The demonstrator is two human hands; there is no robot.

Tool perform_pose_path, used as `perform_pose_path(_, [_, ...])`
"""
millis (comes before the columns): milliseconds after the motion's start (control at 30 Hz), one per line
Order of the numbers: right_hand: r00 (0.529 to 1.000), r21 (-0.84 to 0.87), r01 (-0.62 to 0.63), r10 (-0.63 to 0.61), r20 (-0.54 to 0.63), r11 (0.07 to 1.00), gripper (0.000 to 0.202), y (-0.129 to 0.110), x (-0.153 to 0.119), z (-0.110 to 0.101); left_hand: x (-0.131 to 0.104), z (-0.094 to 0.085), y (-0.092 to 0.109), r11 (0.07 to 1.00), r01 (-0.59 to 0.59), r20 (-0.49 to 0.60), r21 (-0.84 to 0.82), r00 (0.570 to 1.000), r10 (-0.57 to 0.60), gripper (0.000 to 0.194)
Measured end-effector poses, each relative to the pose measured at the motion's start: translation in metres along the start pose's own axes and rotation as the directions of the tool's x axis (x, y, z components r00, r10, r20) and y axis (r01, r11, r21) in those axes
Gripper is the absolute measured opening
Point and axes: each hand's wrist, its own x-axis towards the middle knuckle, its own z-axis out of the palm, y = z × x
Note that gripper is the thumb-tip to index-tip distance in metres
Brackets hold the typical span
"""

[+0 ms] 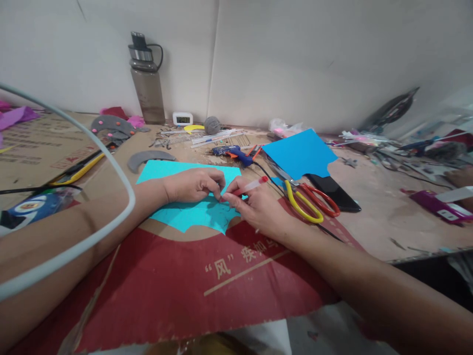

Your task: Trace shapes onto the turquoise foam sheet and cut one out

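Note:
Both hands work over a turquoise sheet of paper or foam (177, 170) with a scalloped near edge and thin drawn lines. My left hand (195, 185) lies on the sheet, its fingers curled in; whatever they pinch, if anything, is too small to make out. Close against it, my right hand (258, 207) is closed around a red pen (254, 185), whose clear barrel and red end point up to the right. The fingertips of both hands nearly meet, hiding the pen's tip. Scissors (305, 199) with one yellow and one red handle lie to the right.
A blue sheet (301, 153) partly covers a black phone (328, 191). Behind are a glue gun (236, 154), a small clock (183, 118) and a bottle (148, 93). Red printed cardboard (166, 296) lies underneath. A white cable-like loop (125, 185) crosses the left foreground. Another person's hand (460, 180) shows far right.

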Motion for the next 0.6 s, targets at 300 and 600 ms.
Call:
perform_pose_path(300, [0.998,-0.067,0.060,-0.060,0.004,0.996,0.017,-0.0002,-0.0004,0.0019,0.0011,-0.0004,0.0007,1.000,0.012,0.010,0.017,1.000,-0.013,0.037])
perform_pose_path(600, [1.000,-0.094,0.029,-0.029,0.011,0.995,0.017,-0.0022,-0.0007,0.0015,0.0005,0.0002,0.0004,1.000,0.010,0.002,0.010,1.000,-0.010,0.037])
